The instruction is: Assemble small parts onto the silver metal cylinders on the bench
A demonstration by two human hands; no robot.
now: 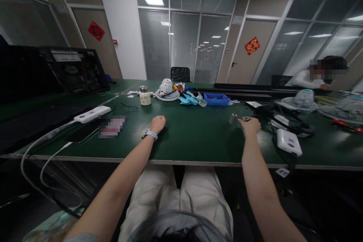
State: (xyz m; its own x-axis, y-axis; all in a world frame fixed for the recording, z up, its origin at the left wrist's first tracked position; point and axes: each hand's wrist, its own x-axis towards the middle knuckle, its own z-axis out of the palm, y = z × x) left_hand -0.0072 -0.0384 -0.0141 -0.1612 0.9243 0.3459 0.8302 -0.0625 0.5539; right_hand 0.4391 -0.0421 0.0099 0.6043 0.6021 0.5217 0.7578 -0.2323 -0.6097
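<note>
While the green table (198, 140) is looked down on, two bare arms are seen stretched out over its near edge. The left hand (157, 124) is laid on the table near the middle, and its fingers are curled together into a fist. Nothing can be seen inside it. A watch (150, 134) with a pale strap is worn on that wrist.

The right hand (251, 125) is laid on the table further to the right, and a small silver piece (246, 118) is pinched in its fingertips. What the piece is cannot be told, because it is too small. A little gray tube (232, 118) is stood on the table just left of the right hand, and it is not touched.

Far behind the left hand, a small cream bottle (145, 95) with a silver lid is stood upright. To its right a white fan (167, 90) is laid, then some light blue fan blades (191, 99), then a blue tray (217, 99).

On the left, a white power strip (92, 114) is laid, and a dark phone (82, 133) is laid flat near it. A white box (288, 141) is laid to the right of the right hand, close to the near edge. A black computer case (75, 70) is stood open at the far left. At the far right, another person (306, 79) is seated at the table.
</note>
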